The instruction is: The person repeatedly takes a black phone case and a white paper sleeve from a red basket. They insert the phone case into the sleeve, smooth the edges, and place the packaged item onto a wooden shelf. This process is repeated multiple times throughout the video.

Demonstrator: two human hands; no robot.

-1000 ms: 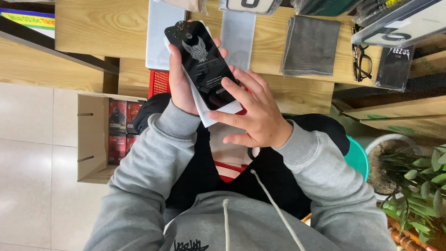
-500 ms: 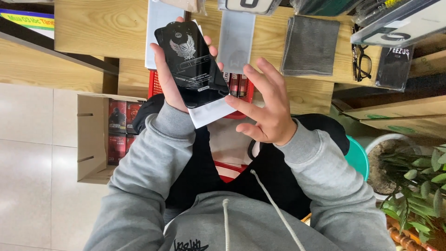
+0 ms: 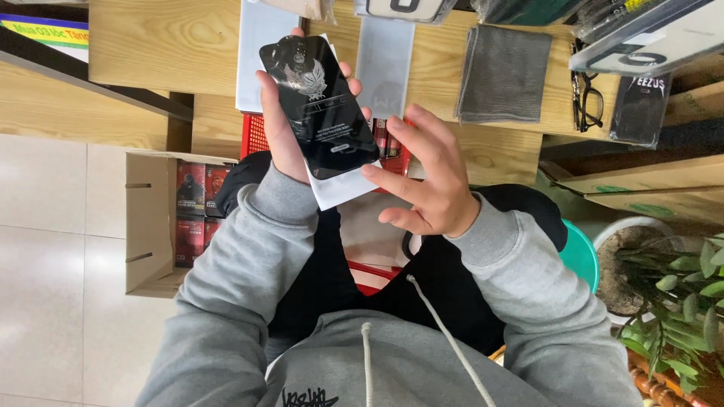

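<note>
The left hand (image 3: 283, 139) has its fingers (image 3: 348, 71) wrapped round the edges of a glossy black glass sheet (image 3: 318, 105), which stands tilted above the person's lap with a white card (image 3: 341, 188) behind it. The right hand (image 3: 426, 185) is spread wide and holds nothing; its forefinger tip sits at the sheet's lower corner, though whether it touches is hard to tell. Beyond the hands lies the wooden worktop (image 3: 162, 38), carrying a grey cloth (image 3: 504, 74) and black glasses (image 3: 587, 102). A cardboard box (image 3: 151, 226) stands on the floor at the left, a potted plant (image 3: 679, 286) at the right.
</note>
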